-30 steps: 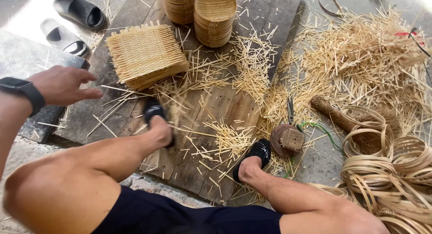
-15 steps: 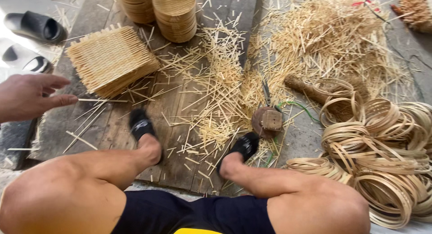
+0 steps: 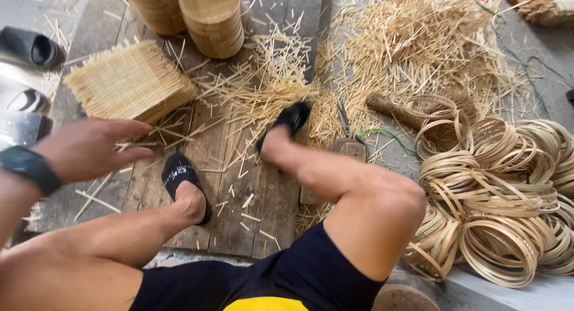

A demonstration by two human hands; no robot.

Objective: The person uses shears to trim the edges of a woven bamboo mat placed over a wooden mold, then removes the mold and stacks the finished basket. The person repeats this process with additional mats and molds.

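**Left hand over a stack of woven bamboo mats at a floor-level work station**

Head view. The left hand point(image 3: 89, 148), a dark watch point(image 3: 30, 167) at the wrist, is stretched forward, palm down, fingers spread and loosely extended; it grips nothing. Its fingertips lie just short of the near edge of a stack of square woven mats point(image 3: 128, 82), which rests on a plank platform point(image 3: 269, 191) left of centre. The right hand is out of view. Both feet in black sandals point(image 3: 179, 174) are planted on the planks amid scattered bamboo slivers point(image 3: 275, 78). Beyond the mats stand two stacks of finished round baskets point(image 3: 212, 18). A heap of coiled bamboo hoops point(image 3: 496, 185) lies to the right, well apart from the hand, and loose splints point(image 3: 418, 42) are piled behind it. As a judgement of progress: several baskets appear complete, while the many mats and hoops not yet joined suggest much assembling remains
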